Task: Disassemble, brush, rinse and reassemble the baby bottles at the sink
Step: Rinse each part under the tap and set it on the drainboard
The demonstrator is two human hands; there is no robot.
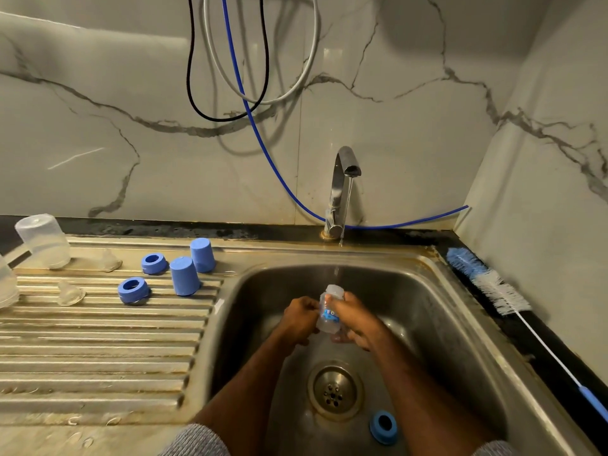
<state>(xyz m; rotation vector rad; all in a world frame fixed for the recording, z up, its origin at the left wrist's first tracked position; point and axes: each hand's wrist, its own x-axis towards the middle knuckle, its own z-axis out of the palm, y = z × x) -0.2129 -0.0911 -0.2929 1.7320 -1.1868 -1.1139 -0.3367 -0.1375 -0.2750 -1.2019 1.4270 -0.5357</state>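
Over the steel sink [437, 311] both my hands hold a clear baby bottle [329, 309] with a blue print, its open mouth up under a thin stream from the tap [342, 179]. My left hand [301, 319] grips its left side and my right hand [353, 319] wraps its right side. A blue screw ring [383, 427] lies on the sink floor beside the drain [335, 391]. On the drainboard [98, 350] stand two blue caps [184, 275] [202, 255], two blue rings [133, 289] [154, 263] and two clear teats [70, 292] [110, 261].
Upturned clear bottles [44, 240] [6, 287] stand at the drainboard's far left. A blue and white bottle brush [493, 287] lies along the dark counter strip right of the sink. Hoses [260, 133] hang down the marble wall behind the tap.
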